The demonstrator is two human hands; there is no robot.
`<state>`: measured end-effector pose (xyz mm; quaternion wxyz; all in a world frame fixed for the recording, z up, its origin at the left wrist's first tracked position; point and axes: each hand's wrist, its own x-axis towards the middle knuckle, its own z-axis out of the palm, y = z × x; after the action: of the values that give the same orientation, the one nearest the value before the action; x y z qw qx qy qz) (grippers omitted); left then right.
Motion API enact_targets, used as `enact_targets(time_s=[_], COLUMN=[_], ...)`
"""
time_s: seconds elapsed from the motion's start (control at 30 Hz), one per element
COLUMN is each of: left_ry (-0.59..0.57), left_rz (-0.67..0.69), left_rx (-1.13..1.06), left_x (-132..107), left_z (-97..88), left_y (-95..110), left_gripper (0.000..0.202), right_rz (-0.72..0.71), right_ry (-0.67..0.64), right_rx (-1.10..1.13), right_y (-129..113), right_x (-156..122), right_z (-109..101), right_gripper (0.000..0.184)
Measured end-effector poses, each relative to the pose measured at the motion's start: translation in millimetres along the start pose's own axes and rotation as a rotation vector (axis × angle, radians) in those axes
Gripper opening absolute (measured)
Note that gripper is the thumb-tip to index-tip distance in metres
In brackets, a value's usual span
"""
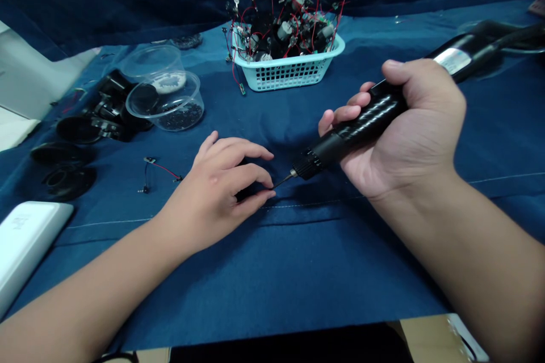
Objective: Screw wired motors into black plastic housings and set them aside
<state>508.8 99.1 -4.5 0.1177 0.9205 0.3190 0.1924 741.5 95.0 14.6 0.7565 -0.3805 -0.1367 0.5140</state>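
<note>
My right hand (409, 130) is wrapped round a black electric screwdriver (361, 125), held slanted with its thin bit (283, 180) pointing down-left. The bit tip meets the fingertips of my left hand (225, 181), which rests on the blue cloth (298, 261) with its fingers curled and pinched over a small dark part (243, 193). Most of that part is hidden under the fingers. A cable runs from the screwdriver's rear toward the upper right.
A light-blue basket (289, 68) of small motors with red wires stands at the back centre. Two clear plastic cups (166, 99) and black round parts (85, 125) lie at the left. A loose wired piece (159, 173) and a white device (25, 238) lie nearer left.
</note>
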Motion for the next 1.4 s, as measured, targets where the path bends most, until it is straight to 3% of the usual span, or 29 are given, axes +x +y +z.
enact_targets(time_s=[0.8, 0.9, 1.0, 1.1, 1.23, 1.4], left_ry=[0.027, 0.056, 0.068, -0.061, -0.196, -0.123], left_rz=[-0.002, 0.027, -0.032, -0.159, -0.221, -0.193], left_rx=[0.001, 0.007, 0.024, 0.107, 0.209, 0.125], left_x=[-0.8, 0.2, 0.4, -1.4, -5.1, -8.7], left_z=[0.9, -5.8, -13.1, -16.4, -14.9, -9.3], left_y=[0.3, -4.7, -17.6, -33.8, -47.1, -40.3], left_gripper=[0.009, 0.025, 0.064, 0.094, 0.076, 0.056], right_rz=[-0.020, -0.033, -0.058, -0.083, -0.119, -0.209], right_ry=[0.007, -0.021, -0.035, -0.032, -0.022, -0.046], right_rx=[-0.010, -0.023, -0.015, 0.008, 0.038, 0.056], right_y=[0.8, -0.3, -3.8, -8.8, -10.9, -7.4], right_x=[-1.5, -1.8, -4.1, -8.7, -14.6, -20.2], right_z=[2.4, 2.0, 2.6, 4.9, 7.6, 10.9], right_gripper=[0.027, 0.026, 0.024, 0.019, 0.017, 0.017])
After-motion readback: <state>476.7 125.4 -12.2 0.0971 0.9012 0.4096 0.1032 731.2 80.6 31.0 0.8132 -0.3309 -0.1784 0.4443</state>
